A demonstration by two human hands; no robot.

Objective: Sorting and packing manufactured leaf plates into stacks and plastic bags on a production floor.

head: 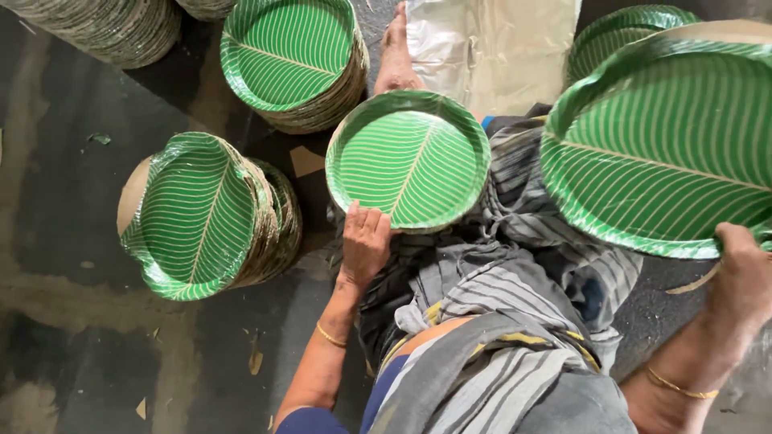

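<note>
Seated person, head view looking down over a lap in grey striped cloth point(515, 321). Dark floor point(64, 241) around, with stacks of green leaf-patterned paper plates.

Largest item: raised plate point(667, 145) at far right, tilted toward the camera, held by the right hand point(744, 269). Fingers curl over its lower rim, closed on the edge; thumb side not clearly visible.

Next: lap plate point(408, 158), face up, resting over the knees, apparently the top of a low pile. Left hand point(366, 241) pinches its near rim, fingers on top of the edge, thumb hidden beneath.

Step in hand, as judged: sorting or stacking, one plate in each hand. Bringing the raised plate onto the lap plate would need it levelled and the rims aligned.

Surroundings: wrapped bundle point(201, 217) lying on its side at left; upright stack point(293, 60) above it; more stacks at top left point(104, 28) and another plate top right point(623, 28). Clear plastic sheet point(490, 48) beyond the knees, beside a bare foot point(394, 52). Small paper scraps point(256, 362) on the floor. Nothing blocks the gap between the two hands.
</note>
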